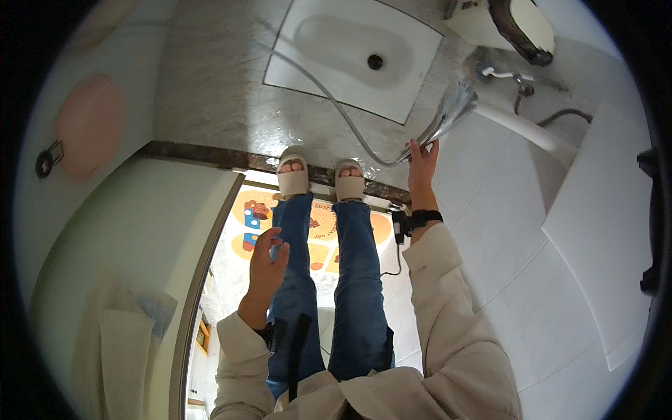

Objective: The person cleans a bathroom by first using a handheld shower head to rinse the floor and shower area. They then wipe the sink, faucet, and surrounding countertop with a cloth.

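My right hand [422, 168] holds the lower end of a chrome handheld shower head [431, 128], close to the tiled wall. Beyond the hand its bright, blurred upper part fans out towards a white pipe; whether water is coming out I cannot tell. A flexible shower hose [336, 102] joins near my fingers and curves away over the wet floor. My left hand [268, 262] hangs above my left leg, holding nothing, its fingers apart and slightly bent. In front of me a white squat toilet pan [357, 50] with a dark drain hole is set into the grey floor.
My sandals [292, 176] rest at a dark stone threshold [210, 157]. Behind lies a cartoon-print mat [254, 212]. At right are the white drain pipe [525, 128], a valve [522, 86] and a white cabinet-like panel [593, 226]. A pale door [136, 231] stands at left.
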{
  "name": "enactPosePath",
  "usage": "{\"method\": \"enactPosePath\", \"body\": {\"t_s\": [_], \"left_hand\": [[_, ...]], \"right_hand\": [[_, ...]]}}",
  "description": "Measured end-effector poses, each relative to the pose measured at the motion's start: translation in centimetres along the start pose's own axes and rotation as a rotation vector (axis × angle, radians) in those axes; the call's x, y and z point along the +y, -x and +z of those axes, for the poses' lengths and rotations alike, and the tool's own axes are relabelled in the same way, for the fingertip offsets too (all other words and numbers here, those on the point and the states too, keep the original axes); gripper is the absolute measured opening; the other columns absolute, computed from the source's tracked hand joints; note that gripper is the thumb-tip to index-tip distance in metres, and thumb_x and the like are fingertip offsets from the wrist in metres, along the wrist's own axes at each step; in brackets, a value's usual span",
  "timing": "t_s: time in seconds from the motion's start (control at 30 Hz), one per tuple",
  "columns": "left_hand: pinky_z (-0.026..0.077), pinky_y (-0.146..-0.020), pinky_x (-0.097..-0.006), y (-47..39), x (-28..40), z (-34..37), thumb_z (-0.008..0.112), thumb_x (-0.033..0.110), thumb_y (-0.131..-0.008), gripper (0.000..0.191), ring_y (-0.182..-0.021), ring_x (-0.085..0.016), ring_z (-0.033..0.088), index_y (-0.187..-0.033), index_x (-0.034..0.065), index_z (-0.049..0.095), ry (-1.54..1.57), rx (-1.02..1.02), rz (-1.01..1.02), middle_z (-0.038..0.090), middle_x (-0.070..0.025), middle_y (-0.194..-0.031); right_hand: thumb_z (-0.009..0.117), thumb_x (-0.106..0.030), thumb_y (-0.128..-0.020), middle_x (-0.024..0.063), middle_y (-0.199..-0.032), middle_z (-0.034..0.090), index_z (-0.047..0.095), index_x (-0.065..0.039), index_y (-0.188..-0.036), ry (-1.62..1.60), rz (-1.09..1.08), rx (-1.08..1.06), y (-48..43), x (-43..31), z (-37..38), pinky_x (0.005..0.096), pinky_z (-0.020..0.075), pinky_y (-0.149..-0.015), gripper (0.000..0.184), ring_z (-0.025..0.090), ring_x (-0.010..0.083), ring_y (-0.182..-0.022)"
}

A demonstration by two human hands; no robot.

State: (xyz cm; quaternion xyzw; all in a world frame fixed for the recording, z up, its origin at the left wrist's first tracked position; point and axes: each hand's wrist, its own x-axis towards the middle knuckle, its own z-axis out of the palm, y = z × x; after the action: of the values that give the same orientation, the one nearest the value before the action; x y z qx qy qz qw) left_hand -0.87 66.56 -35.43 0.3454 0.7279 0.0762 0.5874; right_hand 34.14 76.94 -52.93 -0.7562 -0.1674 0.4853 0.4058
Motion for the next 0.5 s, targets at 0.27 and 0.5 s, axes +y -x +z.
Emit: {"method": "enactPosePath", "body": {"t_s": [0.27,0.5], "left_hand": [[0.049,-0.072,-0.0313,0.9,-1.8,1.0,0.060,0.017,-0.085,0.036,-0.096,-0.023,0.057,-0.118,0.0047,0.050,0.031,0.097,0.061,0.056,-0.0125,-0.109],[0.048,-0.071,-0.0316,2.1,-3.2,-0.7,0.059,0.017,-0.087,0.035,-0.096,-0.023,0.058,-0.118,0.0039,0.050,0.079,0.190,0.019,0.056,-0.0133,-0.109]], "right_hand": [[0.061,-0.003,-0.078,0.0162,-0.106,0.060,0.047,-0.008,-0.127,0.832,-0.484,-0.907,2.9,-0.8,11.9,0.0412,0.0481,-0.080,0.051,0.058,0.0345,-0.096],[0.061,-0.025,-0.081,0.0077,-0.097,0.062,0.057,-0.024,-0.116,1.498,-1.017,-1.401,7.3,-1.6,23.2,0.0368,0.0427,-0.086,0.035,0.057,0.0264,-0.099]]}}
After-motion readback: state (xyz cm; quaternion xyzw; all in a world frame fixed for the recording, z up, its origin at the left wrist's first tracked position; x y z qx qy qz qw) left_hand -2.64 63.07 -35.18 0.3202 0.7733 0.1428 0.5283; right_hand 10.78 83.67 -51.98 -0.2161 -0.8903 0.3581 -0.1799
